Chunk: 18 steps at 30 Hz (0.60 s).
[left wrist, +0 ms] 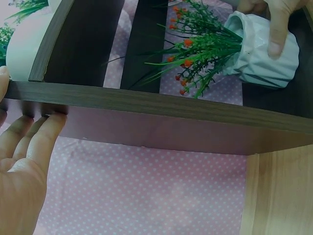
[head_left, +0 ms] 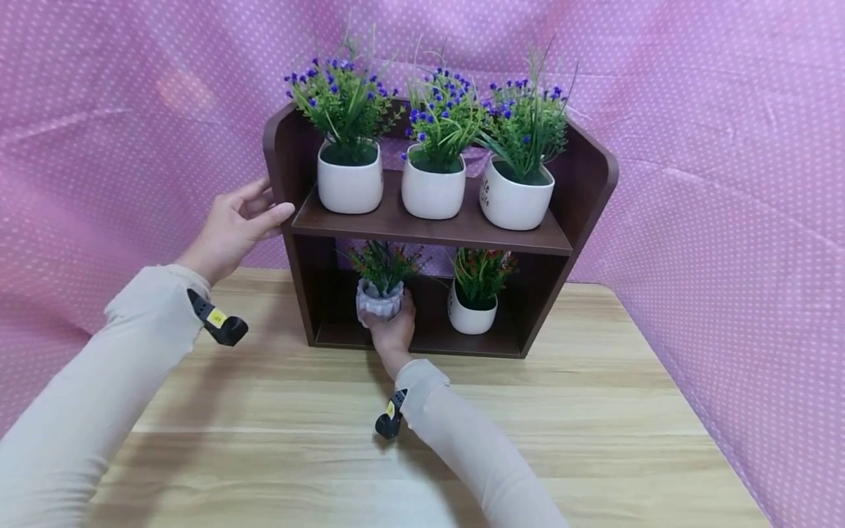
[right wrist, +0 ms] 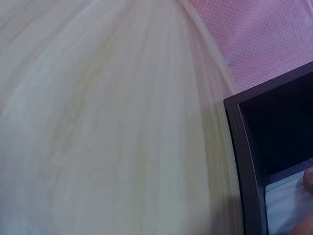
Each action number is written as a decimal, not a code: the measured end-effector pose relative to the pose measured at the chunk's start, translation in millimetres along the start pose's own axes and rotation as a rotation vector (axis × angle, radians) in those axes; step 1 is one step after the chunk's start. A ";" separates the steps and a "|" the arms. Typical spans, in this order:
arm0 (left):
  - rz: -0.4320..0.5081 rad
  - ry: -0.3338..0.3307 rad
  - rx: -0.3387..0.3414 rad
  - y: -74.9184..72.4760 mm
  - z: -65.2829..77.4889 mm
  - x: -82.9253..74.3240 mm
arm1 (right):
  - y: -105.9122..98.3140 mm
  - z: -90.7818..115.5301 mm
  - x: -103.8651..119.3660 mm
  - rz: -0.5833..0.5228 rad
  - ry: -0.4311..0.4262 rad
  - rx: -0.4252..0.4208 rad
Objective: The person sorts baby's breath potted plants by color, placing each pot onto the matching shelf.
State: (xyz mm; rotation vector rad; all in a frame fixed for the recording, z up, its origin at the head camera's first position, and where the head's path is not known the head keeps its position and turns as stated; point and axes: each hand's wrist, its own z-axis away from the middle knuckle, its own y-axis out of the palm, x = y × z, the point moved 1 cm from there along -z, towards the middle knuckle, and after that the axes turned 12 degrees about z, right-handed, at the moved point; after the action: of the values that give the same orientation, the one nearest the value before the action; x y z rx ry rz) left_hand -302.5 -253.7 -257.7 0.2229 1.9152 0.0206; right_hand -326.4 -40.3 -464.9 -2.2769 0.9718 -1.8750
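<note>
A dark brown two-tier shelf (head_left: 432, 238) stands on the wooden table. My left hand (head_left: 227, 227) holds its left side panel, fingers on the outer face and thumb at the front edge; the left wrist view shows those fingers (left wrist: 41, 142) against the panel. On the lower tier, my right hand (head_left: 394, 330) grips a potted plant with red-orange flowers by its whitish, ridged pot (head_left: 378, 302). In the left wrist view this pot (left wrist: 274, 58) tilts, and the right thumb lies across it. The right wrist view catches only a sliver of the pot (right wrist: 286, 203) and fingertips.
To the right on the lower tier sits a smooth white pot (head_left: 472, 317) with red flowers. Three white pots with purple flowers, the left (head_left: 350, 180), middle (head_left: 433, 187) and right (head_left: 515, 198), line the upper tier. Pink dotted cloth (head_left: 713, 220) hangs around the table (head_left: 317, 455).
</note>
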 end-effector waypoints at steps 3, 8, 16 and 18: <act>-0.006 -0.001 -0.001 -1.0 0.6 -0.1 | -1.8 0.9 -0.7 -0.016 -0.022 0.020; 0.005 -0.004 -0.004 -1.4 0.3 -0.3 | -7.7 2.7 -0.9 -0.029 -0.034 0.063; -0.084 0.023 -0.031 2.7 2.2 -0.1 | -14.4 5.5 -3.7 -0.018 -0.004 0.126; -0.109 0.033 -0.036 3.8 3.8 0.3 | -17.0 7.5 -3.6 0.001 -0.005 0.132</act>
State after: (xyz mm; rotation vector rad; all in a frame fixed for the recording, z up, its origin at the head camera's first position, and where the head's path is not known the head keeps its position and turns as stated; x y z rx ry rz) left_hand -298.5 -250.3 -258.8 0.0946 1.9559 -0.0146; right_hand -312.5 -27.5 -463.1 -2.2048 0.8226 -1.8711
